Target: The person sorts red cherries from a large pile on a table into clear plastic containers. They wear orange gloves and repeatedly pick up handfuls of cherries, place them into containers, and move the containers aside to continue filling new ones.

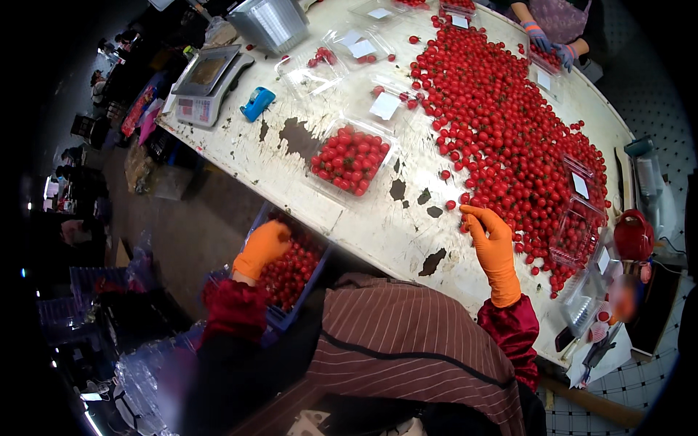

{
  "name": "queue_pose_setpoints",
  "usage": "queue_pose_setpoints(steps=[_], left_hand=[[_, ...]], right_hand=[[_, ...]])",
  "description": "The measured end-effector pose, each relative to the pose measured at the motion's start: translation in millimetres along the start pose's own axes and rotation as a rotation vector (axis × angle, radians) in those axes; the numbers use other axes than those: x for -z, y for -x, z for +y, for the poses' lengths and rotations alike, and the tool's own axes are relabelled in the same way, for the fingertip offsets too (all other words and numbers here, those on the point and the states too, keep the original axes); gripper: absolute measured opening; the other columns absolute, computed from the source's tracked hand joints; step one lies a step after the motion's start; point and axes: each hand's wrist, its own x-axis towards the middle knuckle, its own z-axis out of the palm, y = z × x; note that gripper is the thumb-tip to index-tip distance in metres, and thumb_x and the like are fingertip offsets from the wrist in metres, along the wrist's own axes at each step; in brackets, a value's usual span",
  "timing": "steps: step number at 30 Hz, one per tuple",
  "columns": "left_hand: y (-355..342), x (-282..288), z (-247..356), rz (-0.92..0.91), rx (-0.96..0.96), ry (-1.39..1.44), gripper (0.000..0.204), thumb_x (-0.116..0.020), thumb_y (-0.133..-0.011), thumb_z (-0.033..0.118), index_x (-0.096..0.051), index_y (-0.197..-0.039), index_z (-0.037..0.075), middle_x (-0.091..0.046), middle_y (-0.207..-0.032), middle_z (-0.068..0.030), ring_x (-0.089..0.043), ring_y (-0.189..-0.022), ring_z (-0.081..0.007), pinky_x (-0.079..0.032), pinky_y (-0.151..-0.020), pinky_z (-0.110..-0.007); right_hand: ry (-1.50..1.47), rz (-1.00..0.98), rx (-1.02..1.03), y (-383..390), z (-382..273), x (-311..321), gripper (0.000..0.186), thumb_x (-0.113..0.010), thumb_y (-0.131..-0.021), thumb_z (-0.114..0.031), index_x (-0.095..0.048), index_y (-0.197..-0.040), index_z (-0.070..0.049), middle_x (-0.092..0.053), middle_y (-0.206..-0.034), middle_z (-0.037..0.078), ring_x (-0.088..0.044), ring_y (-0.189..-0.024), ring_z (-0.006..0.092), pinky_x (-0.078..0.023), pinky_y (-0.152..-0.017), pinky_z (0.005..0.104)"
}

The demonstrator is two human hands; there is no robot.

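Cherry tomatoes [502, 116] lie in a large heap over the right side of the white worktable. At the heap's near edge, my right hand [496, 251], in an orange glove, has its fingers stretched out and a little apart beside a few loose tomatoes. Nothing shows in its grip. My left hand [262, 251], gloved the same way, is down at a blue crate [314, 280] of cherry tomatoes below the table edge. Its fingers look curled; whatever they hold is hidden. A filled clear plastic punnet [387, 161] stands on the table between both hands.
Several open clear punnets [313, 76] hold white labels or a few tomatoes. A scale [200, 109] and a blue tape dispenser [257, 104] sit at the far left. Across the table, a co-worker's gloved hands [552, 47] handle another punnet. A red container [633, 236] stands at the right.
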Motion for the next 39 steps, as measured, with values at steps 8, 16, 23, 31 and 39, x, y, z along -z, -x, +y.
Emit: queue_pose_setpoints(steps=[8,16,23,31,39], left_hand=[[-123.1,-29.8,92.9,0.705,-0.286,0.018,0.059,-0.076,-0.081,0.024,-0.053,-0.129,0.0,-0.052,-0.129,-0.0211,-0.052,-0.115,-0.0378,-0.043,-0.097,-0.043],[-152.5,-101.3,144.3,0.551,-0.322,-0.103,0.067,-0.07,-0.083,0.031,-0.046,-0.14,0.007,-0.04,-0.144,-0.0192,-0.037,-0.128,-0.041,-0.026,-0.109,-0.052],[-178.6,-84.7,129.5,0.481,-0.345,-0.244,0.06,-0.064,-0.086,0.031,-0.047,-0.14,0.012,-0.038,-0.148,-0.017,-0.033,-0.133,-0.0403,-0.02,-0.111,-0.055],[-175.0,-76.5,159.0,0.436,-0.361,-0.154,0.069,-0.068,-0.082,0.035,-0.044,-0.14,0.006,-0.038,-0.146,-0.0175,-0.032,-0.134,-0.0385,-0.018,-0.113,-0.055],[-203.5,-56.1,144.4,0.552,-0.225,0.107,0.041,-0.074,-0.077,0.027,-0.064,-0.112,0.009,-0.055,-0.124,-0.0137,-0.046,-0.118,-0.0359,-0.032,-0.1,-0.055]], right_hand=[[0.023,0.016,-0.055,15.3,8.1,6.2,0.02,-0.063,-0.092,-0.008,-0.069,-0.109,-0.001,-0.064,-0.083,0.004,-0.057,-0.073,0.0087,-0.046,-0.067,0.0226],[0.012,0.104,-0.12,37.2,26.5,15.9,0.02,-0.061,-0.092,-0.006,-0.069,-0.11,-0.002,-0.063,-0.082,0.004,-0.059,-0.075,0.0092,-0.048,-0.068,0.0234],[0.0,0.077,-0.171,39.4,41.4,10.5,0.021,-0.062,-0.092,-0.008,-0.069,-0.111,-0.001,-0.066,-0.087,0.005,-0.061,-0.078,0.01,-0.049,-0.07,0.0241],[0.018,0.042,-0.183,26.9,43.6,2.4,0.022,-0.062,-0.093,-0.011,-0.069,-0.111,-0.001,-0.067,-0.088,0.006,-0.062,-0.078,0.011,-0.049,-0.072,0.0247],[0.069,0.038,-0.162,25.8,39.3,2.1,0.021,-0.062,-0.093,-0.009,-0.068,-0.111,-0.001,-0.067,-0.089,0.006,-0.063,-0.079,0.0117,-0.049,-0.072,0.0252]])
